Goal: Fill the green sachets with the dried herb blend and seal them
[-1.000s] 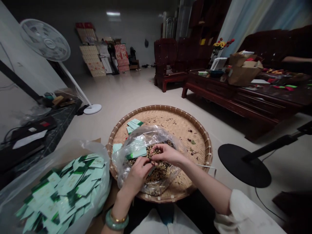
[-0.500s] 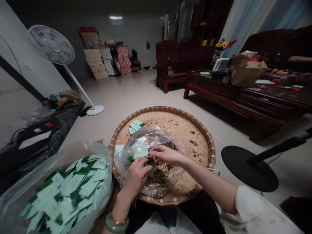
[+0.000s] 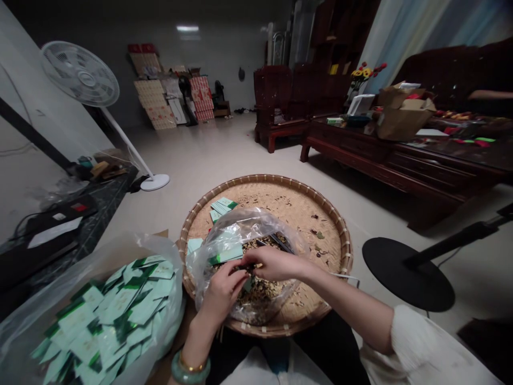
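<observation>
A clear plastic bag lies in a round woven bamboo tray, holding a mix of dried tea-like pieces. Inside the bag's mouth, my left hand and my right hand meet over the mix, fingertips close together. What they pinch is too small to make out. A green-and-white sachet lies just above my left fingers, against the plastic. A small stack of similar sachets rests on the tray behind the bag.
A large clear bag of green-and-white sachets sits at lower left. Beyond the tray stand a white fan and a dark wooden table with a cardboard box. Another person's forearm shows at upper right.
My right hand has moved slightly down and toward my left hand, and the view has shifted a little. The tray, bag and sachets stay in place.
</observation>
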A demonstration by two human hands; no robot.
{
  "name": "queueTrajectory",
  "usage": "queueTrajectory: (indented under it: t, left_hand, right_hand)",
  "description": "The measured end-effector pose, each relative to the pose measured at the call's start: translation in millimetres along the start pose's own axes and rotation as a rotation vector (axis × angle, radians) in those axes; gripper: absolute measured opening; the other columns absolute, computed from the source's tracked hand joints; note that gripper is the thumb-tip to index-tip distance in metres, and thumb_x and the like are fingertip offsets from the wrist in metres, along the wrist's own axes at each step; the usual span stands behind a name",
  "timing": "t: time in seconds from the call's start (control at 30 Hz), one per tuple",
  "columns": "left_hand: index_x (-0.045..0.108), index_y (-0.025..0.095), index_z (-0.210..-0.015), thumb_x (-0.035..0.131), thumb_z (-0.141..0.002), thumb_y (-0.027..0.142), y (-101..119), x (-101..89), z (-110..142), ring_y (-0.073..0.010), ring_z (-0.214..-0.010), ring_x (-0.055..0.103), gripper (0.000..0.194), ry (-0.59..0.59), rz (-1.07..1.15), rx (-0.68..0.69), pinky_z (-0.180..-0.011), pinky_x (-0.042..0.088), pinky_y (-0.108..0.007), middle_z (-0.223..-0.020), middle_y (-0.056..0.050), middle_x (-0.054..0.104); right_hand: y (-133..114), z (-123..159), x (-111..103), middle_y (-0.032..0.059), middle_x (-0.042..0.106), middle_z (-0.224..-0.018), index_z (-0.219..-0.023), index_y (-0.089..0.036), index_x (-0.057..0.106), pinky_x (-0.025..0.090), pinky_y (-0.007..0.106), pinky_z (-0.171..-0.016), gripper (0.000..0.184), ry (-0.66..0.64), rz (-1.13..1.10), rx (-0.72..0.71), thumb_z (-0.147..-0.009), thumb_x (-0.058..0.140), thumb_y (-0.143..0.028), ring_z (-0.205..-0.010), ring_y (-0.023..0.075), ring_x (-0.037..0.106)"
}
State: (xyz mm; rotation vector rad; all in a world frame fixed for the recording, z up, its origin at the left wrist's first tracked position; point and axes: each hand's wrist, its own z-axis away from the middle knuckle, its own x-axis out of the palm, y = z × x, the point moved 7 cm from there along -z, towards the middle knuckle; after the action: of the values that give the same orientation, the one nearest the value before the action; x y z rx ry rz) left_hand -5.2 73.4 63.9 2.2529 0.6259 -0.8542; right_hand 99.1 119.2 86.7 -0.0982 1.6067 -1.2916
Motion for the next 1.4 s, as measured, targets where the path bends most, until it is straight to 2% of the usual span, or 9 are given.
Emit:
queueTrajectory:
  t: [0.23, 0.47, 0.57, 0.73, 0.87, 0.97, 1.1, 1.23, 1.4]
  left_hand:
    - [0.066, 0.019, -0.091, 0.049, -0.087, 0.014, 3.8, -4.7, -0.8, -0.0188, -0.094, 0.064, 0.018, 0.021, 0.016, 0.003, -0.078, 0.056, -0.032, -0.103, -0.011, 0.065]
    - [0.067, 0.019, -0.090, 0.051, -0.086, 0.014, -0.6, -4.1, 3.9, -0.0195, -0.095, 0.064, 0.017, 0.016, -0.008, -0.014, -0.080, 0.055, -0.033, -0.103, -0.010, 0.064]
    - [0.066, 0.019, -0.091, 0.051, -0.086, 0.014, -0.8, -3.6, 4.4, -0.0194, -0.095, 0.063, 0.017, 0.020, -0.025, -0.010, -0.079, 0.055, -0.032, -0.104, -0.011, 0.064]
    - [0.065, 0.019, -0.091, 0.051, -0.087, 0.013, 2.0, -6.6, 3.2, -0.0194, -0.097, 0.062, 0.016, 0.016, -0.039, -0.001, -0.080, 0.055, -0.033, -0.103, -0.010, 0.063]
    - [0.065, 0.020, -0.091, 0.051, -0.086, 0.015, -0.8, -5.9, 8.1, -0.0198, -0.099, 0.061, 0.016, 0.009, -0.007, -0.043, -0.082, 0.054, -0.033, -0.108, -0.010, 0.061]
    - [0.060, 0.021, -0.105, 0.053, -0.085, 0.018, -12.0, 1.4, 17.7, -0.0223, -0.109, 0.058, 0.021, 0.050, 0.083, -0.176, -0.090, 0.051, -0.038, -0.118, -0.011, 0.058]
    - [0.030, 0.020, -0.138, 0.066, -0.076, 0.028, -29.9, 26.9, 31.2, -0.0261, -0.123, 0.049, 0.072, 0.071, 0.296, -0.459, -0.097, 0.045, -0.041, -0.137, -0.016, 0.047]
    - [0.050, 0.019, -0.127, 0.058, -0.080, 0.030, -35.7, 49.0, 31.3, -0.0252, -0.118, 0.053, 0.049, 0.053, 0.444, -0.667, -0.100, 0.040, -0.039, -0.128, -0.011, 0.057]
    - [0.065, 0.015, -0.106, 0.061, -0.077, 0.039, -36.0, 54.4, 24.6, -0.0238, -0.097, 0.063, 0.038, 0.058, 0.745, -0.805, -0.088, 0.046, -0.033, -0.102, -0.008, 0.071]
  right_hand:
    - [3.6, -6.7, 7.5, 0.0116, 0.069, -0.090, -0.093, -0.014, 0.068, 0.041, 0.027, -0.070, 0.029, 0.084, 0.329, -0.007, -0.070, 0.054, -0.004, -0.085, 0.0239, 0.063]
    - [11.7, -7.7, -0.8, 0.0032, 0.069, -0.079, -0.094, -0.015, 0.065, 0.043, 0.021, -0.064, 0.026, 0.257, 0.012, 0.049, -0.071, 0.058, -0.006, -0.072, 0.0149, 0.063]
    - [11.0, -4.4, 4.6, 0.0021, 0.070, -0.082, -0.096, -0.018, 0.063, 0.044, 0.023, -0.071, 0.027, 0.215, 0.001, -0.008, -0.075, 0.053, -0.005, -0.078, 0.0152, 0.064]
    - [6.5, 5.0, 10.9, 0.0077, 0.068, -0.093, -0.110, -0.017, 0.056, 0.042, 0.027, -0.069, 0.038, 0.118, 0.281, -0.070, -0.073, 0.054, -0.007, -0.090, 0.0222, 0.058]
    - [0.7, 8.9, 14.8, 0.0051, 0.067, -0.090, -0.099, -0.019, 0.061, 0.040, 0.026, -0.069, 0.022, 0.095, 0.359, -0.154, -0.077, 0.063, -0.020, -0.087, 0.0210, 0.056]
    - [6.6, 8.2, 17.3, 0.0042, 0.067, -0.079, -0.082, -0.019, 0.066, 0.037, 0.025, -0.067, 0.005, 0.135, 0.404, -0.137, -0.081, 0.062, -0.022, -0.079, 0.0184, 0.056]
    - [17.2, 11.3, 2.3, 0.0036, 0.062, -0.072, -0.083, -0.019, 0.068, 0.035, 0.023, -0.061, 0.016, 0.392, 0.274, -0.033, -0.086, 0.058, -0.030, -0.069, 0.0150, 0.053]
    - [14.5, 20.2, -14.6, 0.0029, 0.054, -0.069, -0.082, -0.019, 0.071, 0.035, 0.023, -0.061, 0.020, 0.592, 0.202, 0.040, -0.086, 0.058, -0.035, -0.069, 0.0146, 0.050]
    - [16.8, 25.8, -29.8, 0.0036, 0.055, -0.075, -0.087, -0.021, 0.072, 0.037, 0.024, -0.063, 0.027, 0.540, 0.142, 0.059, -0.076, 0.066, -0.046, -0.074, 0.0165, 0.049]
